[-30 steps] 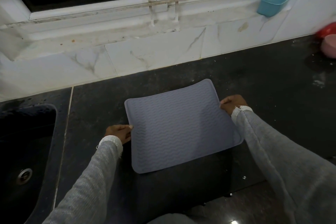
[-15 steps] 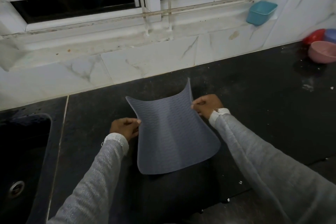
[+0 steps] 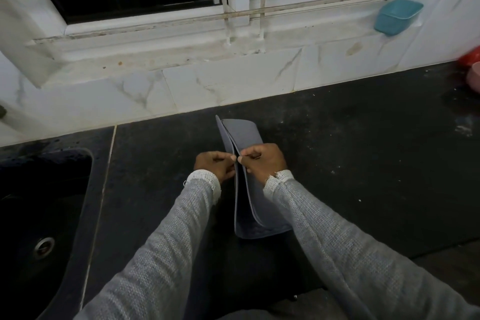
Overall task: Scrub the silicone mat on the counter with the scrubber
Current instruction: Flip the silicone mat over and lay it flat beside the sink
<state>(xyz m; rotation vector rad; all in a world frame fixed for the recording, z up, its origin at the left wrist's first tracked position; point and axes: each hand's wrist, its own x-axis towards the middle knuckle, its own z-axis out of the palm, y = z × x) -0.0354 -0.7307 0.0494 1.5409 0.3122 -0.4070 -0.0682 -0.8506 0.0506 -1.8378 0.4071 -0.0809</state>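
A second ago the silicone mat (image 3: pixel 244 138) lay flat and spread wide between my hands; since then I have brought its two side edges together, so it now stands folded in half, a narrow upright fold at the centre of the frame on the black counter (image 3: pixel 363 153). Its lower end rests on the counter near the front edge and its top curls toward the tiled wall.

Judging by how easily it bent, I'd call it light, soft and floppy, with nothing brittle about it. The ribbed face should give some grip, though silicone may turn slick once wet. The edges are the natural place to hold it; to scrub, I'd guess it needs laying flat again with one hand pinning a corner.

My right hand (image 3: pixel 262 161) has its fingers curled, pinching the right-hand edge at mid-height. My left hand (image 3: pixel 214 165) pinches the left-hand edge, knuckles nearly touching the other hand.

No scrubber shows anywhere in view. The sink (image 3: pixel 39 215) sits at lower left.
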